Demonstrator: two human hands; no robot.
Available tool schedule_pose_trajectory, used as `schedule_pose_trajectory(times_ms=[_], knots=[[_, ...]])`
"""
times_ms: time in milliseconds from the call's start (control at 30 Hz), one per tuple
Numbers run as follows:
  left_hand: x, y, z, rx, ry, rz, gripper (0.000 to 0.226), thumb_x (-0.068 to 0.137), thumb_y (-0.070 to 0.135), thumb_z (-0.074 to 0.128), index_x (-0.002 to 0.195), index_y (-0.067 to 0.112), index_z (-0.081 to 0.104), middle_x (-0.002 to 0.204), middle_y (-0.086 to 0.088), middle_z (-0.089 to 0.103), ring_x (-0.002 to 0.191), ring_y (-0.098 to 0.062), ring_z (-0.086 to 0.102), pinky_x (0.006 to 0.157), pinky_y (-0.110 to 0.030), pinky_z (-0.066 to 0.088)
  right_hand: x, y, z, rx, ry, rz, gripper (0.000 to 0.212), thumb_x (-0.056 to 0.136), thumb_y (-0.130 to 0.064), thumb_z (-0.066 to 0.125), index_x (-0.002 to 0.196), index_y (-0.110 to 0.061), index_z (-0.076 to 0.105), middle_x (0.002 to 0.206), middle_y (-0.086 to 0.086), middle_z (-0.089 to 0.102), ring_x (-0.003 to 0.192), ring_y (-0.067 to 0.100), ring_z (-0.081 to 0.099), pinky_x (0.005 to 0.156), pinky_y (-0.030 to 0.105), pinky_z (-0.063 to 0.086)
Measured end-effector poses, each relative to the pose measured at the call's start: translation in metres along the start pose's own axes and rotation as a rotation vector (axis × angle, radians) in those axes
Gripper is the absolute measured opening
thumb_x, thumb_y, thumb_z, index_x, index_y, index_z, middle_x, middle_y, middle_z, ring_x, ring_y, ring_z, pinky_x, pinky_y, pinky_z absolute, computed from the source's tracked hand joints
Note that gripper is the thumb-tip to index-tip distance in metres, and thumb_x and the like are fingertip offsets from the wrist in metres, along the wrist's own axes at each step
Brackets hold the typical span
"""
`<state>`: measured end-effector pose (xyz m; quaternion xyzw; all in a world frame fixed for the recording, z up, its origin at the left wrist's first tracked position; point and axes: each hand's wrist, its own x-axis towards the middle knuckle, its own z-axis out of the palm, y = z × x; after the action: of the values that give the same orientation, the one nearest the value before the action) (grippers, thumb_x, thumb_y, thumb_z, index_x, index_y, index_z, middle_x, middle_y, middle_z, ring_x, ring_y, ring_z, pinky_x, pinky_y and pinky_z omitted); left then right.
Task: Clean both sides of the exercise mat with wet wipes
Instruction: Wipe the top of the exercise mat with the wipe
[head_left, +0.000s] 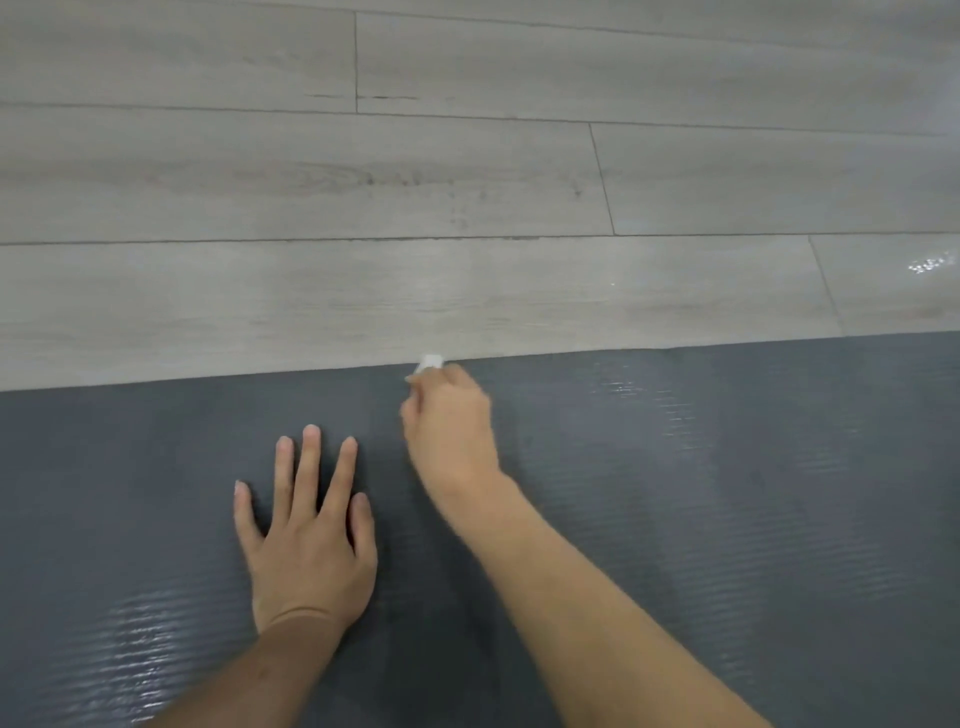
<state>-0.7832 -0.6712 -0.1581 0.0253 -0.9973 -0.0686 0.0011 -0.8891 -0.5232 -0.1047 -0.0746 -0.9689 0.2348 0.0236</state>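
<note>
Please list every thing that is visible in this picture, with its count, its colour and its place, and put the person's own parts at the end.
Ribbed foam exercise mat: one, dark grey, flat across the lower half, with shiny streaks.
Wood-look plank floor: one, light grey, upper half, beyond the mat's far edge.
Small crumpled wet wipe: one, white, at the mat's far edge, sticking out of the right hand.
Left hand: one, fingers spread, flat on the mat.
Right hand: one, grips the wipe at the far edge.

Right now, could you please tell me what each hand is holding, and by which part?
The right hand grips a bunched white wet wipe; only its tip shows past the fingers, at the mat's far edge. The left hand holds nothing, lying flat on the mat.
</note>
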Motion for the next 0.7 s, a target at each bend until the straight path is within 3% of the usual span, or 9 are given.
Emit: schedule_pose_trajectory(times_ms=[67,133,267,367,467,567,633,667,700], knots=[[0.000,0.001,0.000,-0.009,0.002,0.000,0.060,0.100,0.042,0.031,0.157,0.029,0.041,0.171,0.001,0.022,0.159,-0.020,0.014,0.124,-0.064,0.012,-0.016,-0.027,0.012,-0.011,-0.138,-0.258,0.013,0.073,-0.002,0.069,0.087,-0.002,0.068,0.085,0.016,0.061,0.078,0.035,0.060,0.063,0.038,0.054],[0.000,0.001,-0.001,0.015,-0.005,0.006,0.060,0.101,0.042,0.030,0.159,0.030,0.037,0.171,0.001,0.021,0.160,-0.020,0.013,0.124,-0.064,0.012,-0.005,0.022,-0.008,-0.019,-0.041,-0.293,0.012,0.069,-0.001,0.073,0.079,-0.002,0.065,0.078,0.016,0.058,0.070,0.035,0.058,0.057,0.037,0.053],[0.001,0.000,0.000,0.005,-0.008,-0.003,0.060,0.101,0.042,0.029,0.159,0.031,0.034,0.171,0.000,0.021,0.160,-0.021,0.012,0.124,-0.063,0.009,0.013,0.175,-0.106,-0.236,0.088,0.234,0.011,0.085,-0.005,0.062,0.091,0.000,0.069,0.091,0.021,0.059,0.079,0.043,0.059,0.068,0.041,0.046],[0.000,0.002,0.000,-0.002,-0.013,-0.011,0.060,0.100,0.041,0.029,0.159,0.030,0.034,0.171,0.000,0.021,0.160,-0.021,0.013,0.125,-0.063,0.009,0.015,0.191,-0.118,-0.254,0.240,0.486,0.019,0.090,-0.009,0.055,0.102,-0.003,0.069,0.101,0.022,0.063,0.093,0.043,0.059,0.078,0.039,0.042],[0.000,0.001,-0.002,-0.008,-0.012,-0.013,0.060,0.100,0.041,0.029,0.159,0.030,0.033,0.171,0.001,0.021,0.160,-0.020,0.012,0.125,-0.063,0.008,0.013,0.109,-0.061,-0.122,0.188,0.358,0.019,0.089,-0.008,0.057,0.101,-0.006,0.070,0.099,0.016,0.066,0.090,0.036,0.062,0.078,0.036,0.043],[0.000,0.002,-0.004,-0.003,-0.016,-0.005,0.061,0.101,0.042,0.028,0.159,0.029,0.036,0.171,0.000,0.021,0.160,-0.021,0.011,0.125,-0.062,0.007,-0.011,0.019,-0.011,-0.064,-0.129,-0.084,0.014,0.075,-0.001,0.071,0.089,-0.002,0.072,0.085,0.014,0.065,0.078,0.032,0.061,0.065,0.031,0.051],[-0.001,0.002,-0.004,0.003,-0.013,-0.003,0.060,0.101,0.042,0.027,0.159,0.029,0.037,0.171,0.000,0.021,0.160,-0.020,0.011,0.125,-0.061,0.007,-0.009,0.031,-0.012,-0.171,-0.232,-0.371,0.010,0.072,0.001,0.072,0.082,-0.003,0.073,0.084,0.011,0.063,0.078,0.030,0.056,0.063,0.029,0.050],[-0.001,0.002,-0.005,0.000,-0.011,-0.001,0.060,0.101,0.042,0.027,0.159,0.029,0.037,0.171,0.000,0.021,0.160,-0.020,0.011,0.125,-0.062,0.007,0.000,0.058,-0.025,-0.219,-0.192,-0.344,0.008,0.077,0.000,0.068,0.082,-0.005,0.071,0.085,0.011,0.062,0.079,0.029,0.053,0.062,0.029,0.046],[-0.001,0.003,-0.004,-0.008,-0.006,-0.004,0.060,0.101,0.042,0.027,0.159,0.029,0.037,0.171,0.000,0.022,0.160,-0.020,0.011,0.125,-0.062,0.007,0.008,0.088,-0.045,-0.222,-0.153,-0.193,0.008,0.081,-0.001,0.063,0.085,-0.005,0.069,0.088,0.013,0.061,0.080,0.029,0.053,0.063,0.029,0.040]])
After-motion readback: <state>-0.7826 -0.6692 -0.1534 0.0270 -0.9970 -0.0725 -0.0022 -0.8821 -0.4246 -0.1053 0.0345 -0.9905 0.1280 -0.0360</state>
